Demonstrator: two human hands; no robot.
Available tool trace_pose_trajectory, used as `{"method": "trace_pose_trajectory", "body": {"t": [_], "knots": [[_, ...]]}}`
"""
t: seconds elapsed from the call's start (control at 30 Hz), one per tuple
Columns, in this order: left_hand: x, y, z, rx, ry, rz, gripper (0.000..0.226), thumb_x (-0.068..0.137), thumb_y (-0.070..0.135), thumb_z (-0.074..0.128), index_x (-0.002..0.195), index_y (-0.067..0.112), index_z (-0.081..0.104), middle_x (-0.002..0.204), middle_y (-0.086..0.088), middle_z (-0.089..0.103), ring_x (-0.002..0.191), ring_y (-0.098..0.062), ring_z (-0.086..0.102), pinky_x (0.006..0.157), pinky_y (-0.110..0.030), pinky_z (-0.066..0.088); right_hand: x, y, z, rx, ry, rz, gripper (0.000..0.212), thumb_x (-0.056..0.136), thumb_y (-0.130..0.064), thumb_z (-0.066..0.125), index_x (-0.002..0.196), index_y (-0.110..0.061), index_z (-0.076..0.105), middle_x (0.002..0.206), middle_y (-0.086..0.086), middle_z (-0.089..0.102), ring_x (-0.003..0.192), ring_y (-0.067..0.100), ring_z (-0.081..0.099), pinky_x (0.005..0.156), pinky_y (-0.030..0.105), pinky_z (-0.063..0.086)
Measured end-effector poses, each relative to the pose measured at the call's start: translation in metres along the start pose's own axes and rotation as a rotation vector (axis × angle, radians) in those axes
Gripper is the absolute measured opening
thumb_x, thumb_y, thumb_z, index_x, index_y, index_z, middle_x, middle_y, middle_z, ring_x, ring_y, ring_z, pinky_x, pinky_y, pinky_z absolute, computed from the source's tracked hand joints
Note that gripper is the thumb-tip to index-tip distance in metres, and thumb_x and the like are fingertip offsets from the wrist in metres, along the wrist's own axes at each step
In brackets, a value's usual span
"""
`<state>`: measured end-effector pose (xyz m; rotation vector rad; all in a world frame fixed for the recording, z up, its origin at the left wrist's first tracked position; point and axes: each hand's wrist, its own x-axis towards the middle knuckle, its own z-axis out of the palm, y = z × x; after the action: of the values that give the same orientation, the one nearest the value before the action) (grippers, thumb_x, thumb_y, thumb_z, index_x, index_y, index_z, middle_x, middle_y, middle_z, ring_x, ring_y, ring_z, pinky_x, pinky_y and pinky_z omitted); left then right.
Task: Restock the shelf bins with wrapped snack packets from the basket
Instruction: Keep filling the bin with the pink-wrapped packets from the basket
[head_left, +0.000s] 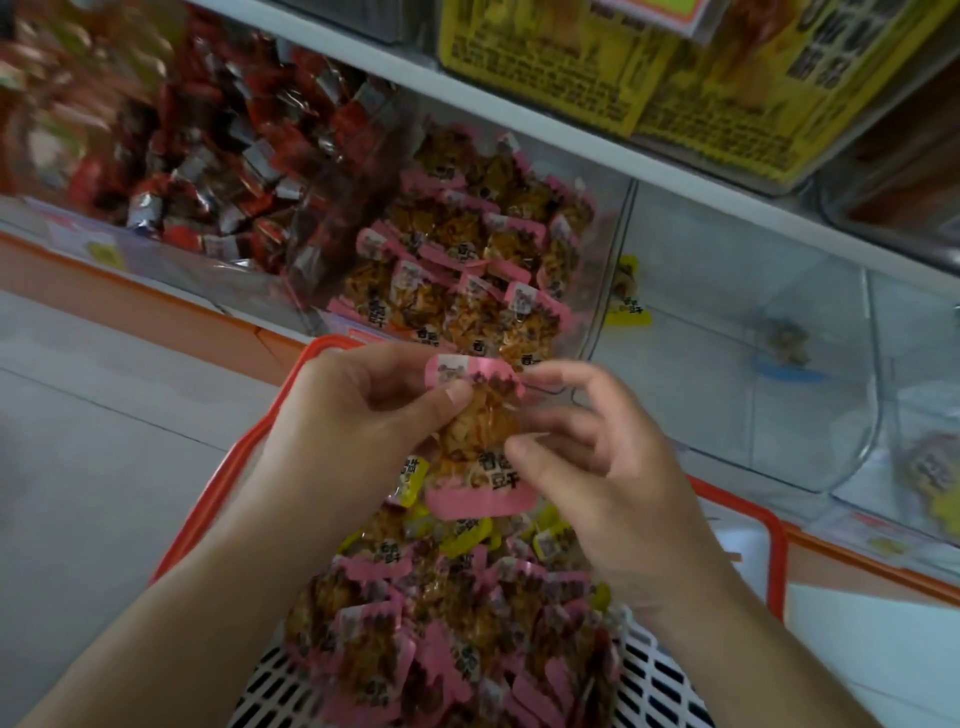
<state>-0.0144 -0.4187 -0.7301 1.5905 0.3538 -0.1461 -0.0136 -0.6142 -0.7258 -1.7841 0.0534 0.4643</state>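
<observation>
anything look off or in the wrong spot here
Mostly tidy, but one thing stands out: a single yellow-edged packet lies alone in the nearly empty clear bin, right beside the bin of pink-edged packets. A few yellow packets are also mixed among the pink ones in the basket.

Pink, yellow, red and orange on the shelf

Pink-edged packets (470, 249) fill the middle bin; red and silver wrappers (171, 156) lie far left; the white slotted basket (670, 680) has an orange rim, holding pink and yellow packets (467, 535).
</observation>
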Motion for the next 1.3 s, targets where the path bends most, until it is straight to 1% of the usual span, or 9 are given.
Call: {"method": "trace_pose_trajectory", "body": {"t": [0.1,0.23,0.3,0.4,0.47,0.63,0.87,1.0,1.3], "knots": [[-0.002,-0.002,0.0,0.014,-0.039,-0.026,0.011,0.089,0.015,0.077,0.094,0.023,0.082,0.084,0.001,0.081,0.079,-0.017,0.079,0.073,-0.028,0.064,-0.003,-0.005,0.001,-0.062,-0.071,-0.083,0.051,0.092,-0.002,0.079,0.12,-0.044,0.07,0.108,-0.009,0.075,0.092,0.015,0.075,0.082,0.033,0.062],[0.001,-0.001,-0.003,0.078,0.015,-0.049,0.003,0.089,0.029,0.078,0.091,0.027,0.079,0.083,0.006,0.08,0.079,-0.011,0.077,0.076,-0.032,0.064,-0.001,-0.003,0.013,-0.073,0.048,-0.084,0.048,0.084,0.001,0.085,0.105,-0.042,0.077,0.093,0.0,0.075,0.076,0.021,0.073,0.074,0.042,0.065],[0.003,-0.001,-0.009,0.138,0.104,-0.014,0.007,0.094,0.033,0.072,0.093,0.028,0.077,0.083,0.01,0.078,0.078,-0.008,0.074,0.074,-0.035,0.061,0.002,-0.008,0.015,-0.075,0.115,-0.102,0.05,0.084,0.004,0.084,0.103,-0.042,0.078,0.095,-0.005,0.079,0.08,0.015,0.076,0.076,0.036,0.066],[0.007,0.004,-0.026,0.305,0.301,0.028,0.011,0.098,0.025,0.066,0.097,0.034,0.071,0.088,0.018,0.072,0.081,0.003,0.067,0.06,-0.012,0.049,0.02,-0.027,0.021,-0.08,0.195,-0.139,0.049,0.085,0.004,0.083,0.104,-0.04,0.076,0.109,-0.011,0.079,0.095,0.005,0.077,0.078,0.023,0.064],[0.01,0.003,-0.039,0.463,0.354,0.012,0.02,0.097,0.02,0.062,0.106,0.037,0.064,0.099,0.02,0.063,0.09,-0.004,0.063,0.06,-0.011,0.047,0.054,-0.04,0.024,-0.107,0.26,-0.166,0.047,0.087,0.0,0.083,0.109,-0.04,0.072,0.115,-0.012,0.077,0.1,-0.002,0.074,0.077,0.017,0.061],[0.011,-0.015,-0.053,0.781,0.197,-0.246,0.05,0.089,0.033,0.065,0.133,0.028,0.041,0.125,-0.003,0.048,0.12,-0.029,0.044,0.104,-0.051,0.045,0.17,-0.048,0.032,-0.303,0.511,-0.245,0.044,0.088,-0.014,0.084,0.118,-0.041,0.067,0.129,-0.012,0.069,0.12,0.008,0.067,0.104,0.041,0.058],[0.012,-0.02,-0.055,0.759,0.14,-0.223,0.043,0.094,0.037,0.059,0.108,0.035,0.018,0.113,0.005,0.035,0.105,-0.016,0.03,0.094,-0.038,0.039,0.276,-0.056,0.029,-0.445,0.611,-0.021,0.044,0.089,-0.047,0.067,0.129,-0.028,0.07,0.131,0.003,0.071,0.123,0.033,0.065,0.109,0.051,0.051],[0.012,-0.021,-0.055,0.768,0.138,-0.203,0.047,0.094,0.037,0.059,0.104,0.038,0.013,0.111,0.005,0.035,0.103,-0.018,0.033,0.087,-0.035,0.035,0.284,-0.061,0.028,-0.6,0.551,-0.004,0.043,0.101,-0.041,0.063,0.14,-0.024,0.061,0.144,0.005,0.063,0.135,0.032,0.058,0.115,0.05,0.047],[0.012,-0.018,-0.049,0.786,0.14,-0.186,0.051,0.094,0.041,0.059,0.108,0.037,0.01,0.112,0.005,0.035,0.106,-0.017,0.034,0.103,-0.041,0.043,0.277,-0.06,0.03,-0.851,0.535,-0.082,0.04,0.103,-0.024,0.062,0.142,-0.027,0.057,0.143,0.005,0.056,0.139,0.032,0.046,0.111,0.042,0.04]]}}
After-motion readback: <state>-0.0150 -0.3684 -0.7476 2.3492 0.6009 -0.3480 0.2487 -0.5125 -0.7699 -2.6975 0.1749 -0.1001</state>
